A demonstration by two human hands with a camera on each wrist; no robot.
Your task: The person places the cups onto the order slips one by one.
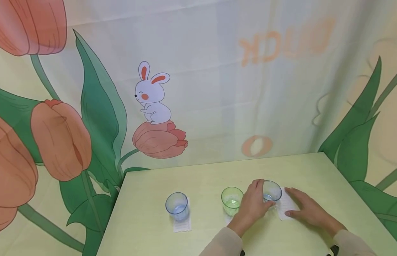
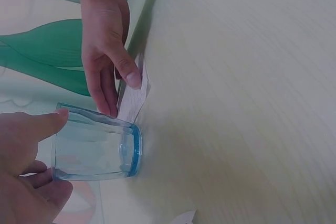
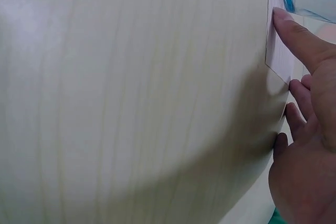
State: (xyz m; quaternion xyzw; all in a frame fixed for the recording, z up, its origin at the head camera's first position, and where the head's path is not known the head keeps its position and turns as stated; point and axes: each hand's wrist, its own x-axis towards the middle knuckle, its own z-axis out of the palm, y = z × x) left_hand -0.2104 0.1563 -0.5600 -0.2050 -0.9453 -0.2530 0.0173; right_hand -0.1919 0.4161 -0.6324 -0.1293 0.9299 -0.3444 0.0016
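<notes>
My left hand (image 1: 253,203) grips a clear blue-tinted glass (image 1: 273,188) by its side near the rim, thumb on one side and fingers on the other. In the left wrist view the glass (image 2: 94,148) has a thick blue base close over the table, beside a paper slip (image 2: 134,98). My right hand (image 1: 308,209) reaches over the right edge of that white printed slip (image 1: 285,206), thumb and fingers spread apart. The right wrist view shows the thumb tip touching the paper (image 3: 281,51), with the other fingers resting at the table.
A green glass (image 1: 232,202) stands just left of my left hand, a slip of paper partly under it. Farther left, a blue glass (image 1: 177,207) stands on another paper slip (image 1: 182,226). A printed curtain (image 1: 211,106) hangs behind the pale table (image 1: 147,188).
</notes>
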